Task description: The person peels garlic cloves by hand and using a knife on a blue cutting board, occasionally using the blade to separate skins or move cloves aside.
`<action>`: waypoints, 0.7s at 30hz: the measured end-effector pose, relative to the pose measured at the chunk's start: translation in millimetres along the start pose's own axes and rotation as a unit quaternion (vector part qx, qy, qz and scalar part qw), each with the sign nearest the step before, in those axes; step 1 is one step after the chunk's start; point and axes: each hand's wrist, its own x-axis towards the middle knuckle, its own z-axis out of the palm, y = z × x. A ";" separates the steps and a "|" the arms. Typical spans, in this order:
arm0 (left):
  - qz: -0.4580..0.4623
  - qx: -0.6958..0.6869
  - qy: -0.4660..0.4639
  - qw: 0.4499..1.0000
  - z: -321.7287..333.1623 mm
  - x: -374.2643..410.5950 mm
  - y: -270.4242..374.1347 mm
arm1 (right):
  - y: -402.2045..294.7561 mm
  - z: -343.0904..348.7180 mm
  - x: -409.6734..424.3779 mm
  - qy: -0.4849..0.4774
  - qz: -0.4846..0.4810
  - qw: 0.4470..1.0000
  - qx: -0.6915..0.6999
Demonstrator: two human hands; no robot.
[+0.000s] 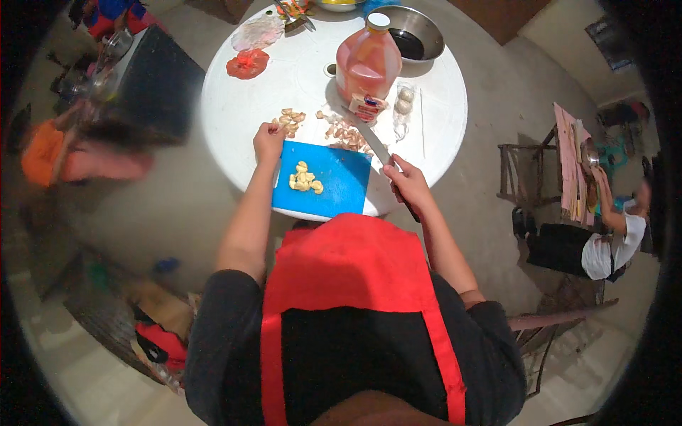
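Note:
My right hand (407, 181) grips a kitchen knife (375, 142) by its dark handle, the blade angled up and left over the table. My left hand (269, 141) is beside a small pile of unpeeled garlic cloves (290, 121), its fingertips close together at the pile's edge. Whether a clove is between them is hidden. Below lies a blue cutting board (341, 181) at the table's near edge, with several peeled garlic cloves (302, 180) on its left half. Garlic skins (346, 133) are scattered just beyond the board, partly behind the blade.
On the white round table (298, 80) stand a large jug of reddish liquid (367, 64), a metal basin (430, 34) and a small packet (366, 108). Wrapped round items (405, 101) and a red plastic bag (247, 64) lie there too. Other people work at left and right.

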 end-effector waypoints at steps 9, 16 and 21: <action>0.050 -0.060 -0.148 0.986 -1.8 -49.6 79.7 | -43.5 27.8 -6.4 -0.116 -0.149 0.981 -0.032; 0.183 -0.267 -0.160 0.932 2.3 -74.3 109.1 | -73.3 53.0 -13.8 -0.161 -0.205 0.965 0.008; 0.253 -0.163 -0.076 0.951 -11.2 -96.6 135.2 | -69.9 51.5 -13.8 -0.185 -0.181 0.961 0.097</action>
